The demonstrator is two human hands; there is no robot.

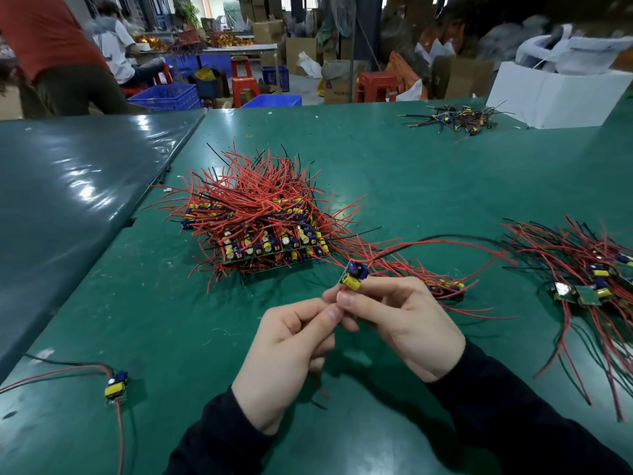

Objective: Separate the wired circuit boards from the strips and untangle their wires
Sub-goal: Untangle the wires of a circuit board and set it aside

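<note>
You held one small circuit board [352, 276] up over the green table [411, 159], your right hand [400, 323] pinching it at the fingertips and your left hand [291, 351] curled closed on what looked like its wires just below. Its red and black leads [428, 246] trailed away to the right. A freed board [116, 387] lay at the left and a group of separated boards [589, 282] at the right. The big pile of strips [260, 221] remained, so most of the job was left.
</note>
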